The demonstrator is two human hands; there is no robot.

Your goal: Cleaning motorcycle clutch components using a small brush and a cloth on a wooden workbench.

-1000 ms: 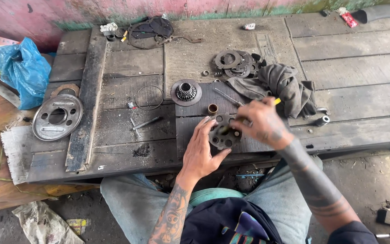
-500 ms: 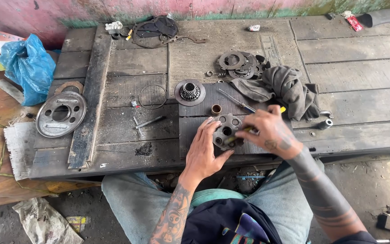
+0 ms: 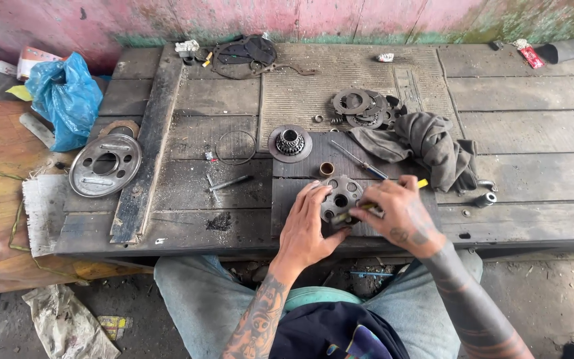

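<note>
A round grey metal hub (image 3: 341,195) with several holes lies on the dark wooden platform (image 3: 526,133) near its front edge. My left hand (image 3: 308,226) presses on the hub's left side and steadies it. My right hand (image 3: 398,213) is closed around a yellow-handled screwdriver (image 3: 421,183), whose tip meets the hub's lower right part. A small brass bushing (image 3: 327,169) stands just behind the hub. A geared round part (image 3: 290,142) sits farther back to the left.
A stack of clutch discs (image 3: 360,108) and a grey rag (image 3: 433,146) lie behind my right hand. A round metal plate (image 3: 105,165) and a blue plastic bag (image 3: 66,98) are at the left. A thin wire ring (image 3: 236,147) and small bolts (image 3: 228,183) lie mid-platform.
My right hand has dropped from above the hub onto its right side with the screwdriver. My left hand stays on the hub.
</note>
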